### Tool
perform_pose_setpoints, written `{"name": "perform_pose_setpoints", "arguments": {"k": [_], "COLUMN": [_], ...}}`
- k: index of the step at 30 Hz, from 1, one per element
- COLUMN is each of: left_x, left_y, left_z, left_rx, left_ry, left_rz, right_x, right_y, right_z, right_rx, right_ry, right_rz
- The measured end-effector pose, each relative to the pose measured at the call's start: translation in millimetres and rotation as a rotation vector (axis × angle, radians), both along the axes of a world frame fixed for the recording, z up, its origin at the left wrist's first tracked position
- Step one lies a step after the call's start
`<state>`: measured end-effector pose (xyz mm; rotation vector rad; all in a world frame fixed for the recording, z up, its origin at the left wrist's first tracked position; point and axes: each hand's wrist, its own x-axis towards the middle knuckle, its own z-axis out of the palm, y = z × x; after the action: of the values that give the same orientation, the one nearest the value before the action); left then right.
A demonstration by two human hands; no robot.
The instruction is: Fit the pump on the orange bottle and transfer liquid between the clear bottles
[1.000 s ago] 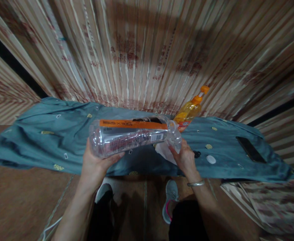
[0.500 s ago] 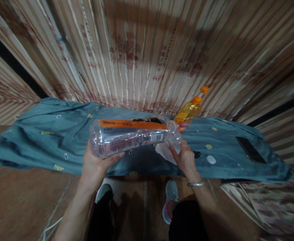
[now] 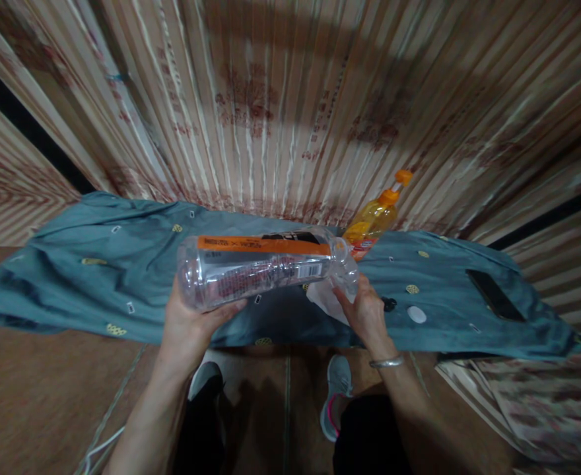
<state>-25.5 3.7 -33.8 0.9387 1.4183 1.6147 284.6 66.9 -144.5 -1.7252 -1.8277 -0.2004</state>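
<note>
A large clear plastic bottle [image 3: 265, 264] with an orange and black label lies sideways above the cloth, its base to the left and its narrow end to the right. My left hand [image 3: 191, 323] is closed around it from beneath, near the base, thumb along the lower side. At the narrow end my right hand [image 3: 364, 307] has its fingers closed; a clear, crinkled piece of plastic [image 3: 348, 274] shows there. A whitish sheet-like thing [image 3: 326, 300] hangs beside the right thumb; its kind is unclear. Just behind the narrow end stands a pump bottle [image 3: 370, 224] of orange-yellow liquid.
A blue-green patterned cloth [image 3: 136, 264] covers the long, narrow surface. To the right lie a small black object [image 3: 389, 304], a white round disc [image 3: 416, 315] and a dark phone [image 3: 494, 295]. A striped curtain [image 3: 280, 119] hangs close behind. A white cable [image 3: 97, 448] lies on the floor.
</note>
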Motion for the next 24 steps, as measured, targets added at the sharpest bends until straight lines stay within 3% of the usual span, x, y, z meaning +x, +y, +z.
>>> {"name": "perform_pose_setpoints", "arguments": {"k": [16, 24], "left_x": [1.9, 8.4], "left_y": [3.1, 4.5], "left_z": [-3.8, -2.6], "left_rx": [0.077, 0.038], "left_ry": [-0.136, -0.249], "left_rz": [-0.003, -0.004], "right_x": [0.1, 0.7], "right_y": [0.5, 0.9], "right_z": [-0.3, -1.7], "right_rx": [0.008, 0.011], "right_ry": [0.040, 0.021], "right_rz": [0.018, 0.007]}}
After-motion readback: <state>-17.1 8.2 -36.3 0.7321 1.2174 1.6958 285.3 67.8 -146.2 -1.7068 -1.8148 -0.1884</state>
